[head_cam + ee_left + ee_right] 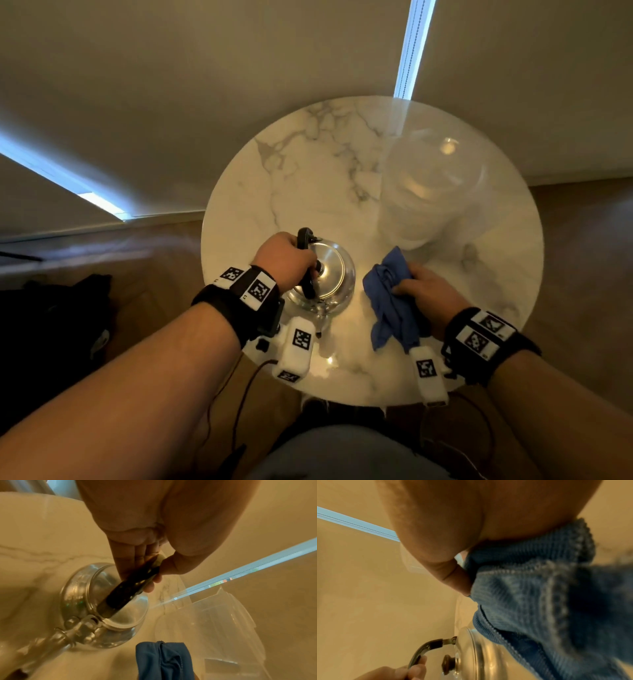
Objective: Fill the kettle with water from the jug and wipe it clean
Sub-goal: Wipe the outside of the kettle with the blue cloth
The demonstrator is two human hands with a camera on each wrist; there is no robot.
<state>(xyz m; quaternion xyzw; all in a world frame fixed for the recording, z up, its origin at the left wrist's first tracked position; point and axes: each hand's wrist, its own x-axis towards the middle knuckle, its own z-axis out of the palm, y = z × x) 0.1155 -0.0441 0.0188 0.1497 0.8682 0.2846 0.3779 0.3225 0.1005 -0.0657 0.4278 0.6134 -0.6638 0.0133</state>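
A shiny steel kettle (330,274) with its lid on stands on the round marble table (308,178), near the front. My left hand (286,262) grips its black arched handle (306,270); the left wrist view shows the fingers (135,561) curled round the handle (130,588) above the kettle (89,592). To the kettle's right my right hand (423,291) holds a crumpled blue cloth (390,294), just apart from the kettle's side. The right wrist view shows the cloth (539,595) bunched under the palm, next to the kettle (479,655). A clear plastic jug (431,192) stands behind the cloth.
The jug (223,622) takes up the table's right rear. Bare marble lies at the rear left and along the front edge. Wooden floor surrounds the table, with dark bags (58,325) on the floor at left. Cables hang from my wrist cameras.
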